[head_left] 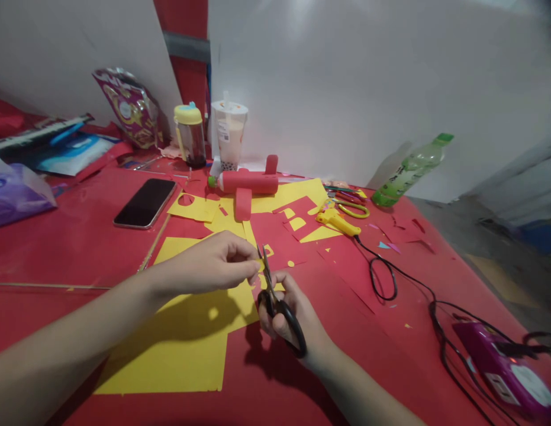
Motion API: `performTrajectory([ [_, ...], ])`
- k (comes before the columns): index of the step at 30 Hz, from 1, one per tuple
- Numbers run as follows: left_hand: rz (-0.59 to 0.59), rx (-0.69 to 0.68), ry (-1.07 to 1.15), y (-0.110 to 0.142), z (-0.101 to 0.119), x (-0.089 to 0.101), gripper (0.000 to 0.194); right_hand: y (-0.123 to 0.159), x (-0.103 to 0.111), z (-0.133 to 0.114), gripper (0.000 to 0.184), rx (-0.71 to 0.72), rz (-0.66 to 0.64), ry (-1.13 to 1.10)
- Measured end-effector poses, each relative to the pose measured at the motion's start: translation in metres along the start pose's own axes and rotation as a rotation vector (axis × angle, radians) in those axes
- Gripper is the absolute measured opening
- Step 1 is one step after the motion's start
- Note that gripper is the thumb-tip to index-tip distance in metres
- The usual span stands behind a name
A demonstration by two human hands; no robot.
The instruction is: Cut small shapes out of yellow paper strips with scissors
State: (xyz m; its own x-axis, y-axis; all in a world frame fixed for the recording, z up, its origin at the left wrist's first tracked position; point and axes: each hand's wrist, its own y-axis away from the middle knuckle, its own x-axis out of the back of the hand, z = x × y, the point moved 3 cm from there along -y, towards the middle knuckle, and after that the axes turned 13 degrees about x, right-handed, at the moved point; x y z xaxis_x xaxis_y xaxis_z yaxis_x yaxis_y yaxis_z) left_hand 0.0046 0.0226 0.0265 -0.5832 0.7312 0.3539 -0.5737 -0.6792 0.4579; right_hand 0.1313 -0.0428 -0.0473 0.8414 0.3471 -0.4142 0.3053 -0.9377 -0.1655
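My right hand (297,313) grips a pair of scissors (282,305) by the black handles, with the blades pointing away from me and slightly parted. Pinched in the fingertips of my left hand (226,260) is a small yellow paper piece (261,265), right beside the blades. Below my hands a large yellow sheet (181,349) lies on the red table. Cut yellow scraps (297,223) are scattered just beyond. Farther back rests a bottle wrapped in red paper (248,183), on its side, with red paper tabs sticking out.
A phone (145,203) lies at left. Behind stand a yellow-lidded bottle (189,136) and a milk tea cup (229,133). To the right are a yellow glue gun (340,222), yellow-handled scissors (353,209), a tilted green bottle (411,171), and a purple power strip (506,367) with black cords.
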Motion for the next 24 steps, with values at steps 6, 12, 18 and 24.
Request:
performTrajectory([
  [6,-0.055,0.063,0.019,0.0013,-0.0024,0.0029,0.022,0.0001,-0.0012,-0.0015,0.052,-0.069,0.018,0.006],
  [12,-0.103,0.066,0.075,0.0004,-0.0026,0.0046,0.023,0.0012,-0.0021,-0.0023,0.053,-0.064,0.027,0.032],
  [18,-0.143,0.064,0.133,-0.0010,-0.0043,0.0058,0.023,-0.0001,-0.0008,-0.0014,0.049,-0.110,0.082,0.071],
  [24,-0.161,0.064,0.045,-0.0030,-0.0059,0.0019,0.020,-0.0038,0.0007,-0.0040,0.046,-0.039,0.179,0.117],
])
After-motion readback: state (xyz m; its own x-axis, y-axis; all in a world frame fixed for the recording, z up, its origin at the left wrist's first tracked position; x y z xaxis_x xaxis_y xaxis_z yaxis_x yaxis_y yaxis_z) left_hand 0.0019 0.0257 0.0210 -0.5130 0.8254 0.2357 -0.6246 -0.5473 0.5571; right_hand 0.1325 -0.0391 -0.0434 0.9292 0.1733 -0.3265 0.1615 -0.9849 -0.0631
